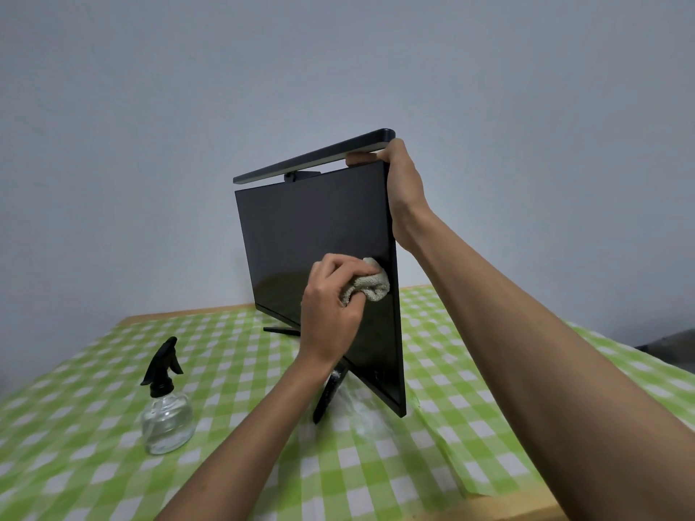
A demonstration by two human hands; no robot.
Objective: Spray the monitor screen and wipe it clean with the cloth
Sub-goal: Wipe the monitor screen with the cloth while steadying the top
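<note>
My right hand point(404, 189) grips the monitor's point(316, 257) top corner to steady it; my left hand point(333, 314) presses the bunched cloth point(370, 285) against the lower screen. The spray bottle point(165, 404) stands on the surface point(263, 464), so spraying looks done and wiping is underway.

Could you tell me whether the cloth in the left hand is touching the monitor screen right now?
Touching. In the head view, the left hand presses the bunched cloth flat against the dark monitor screen, with no gap visible between them.
</note>
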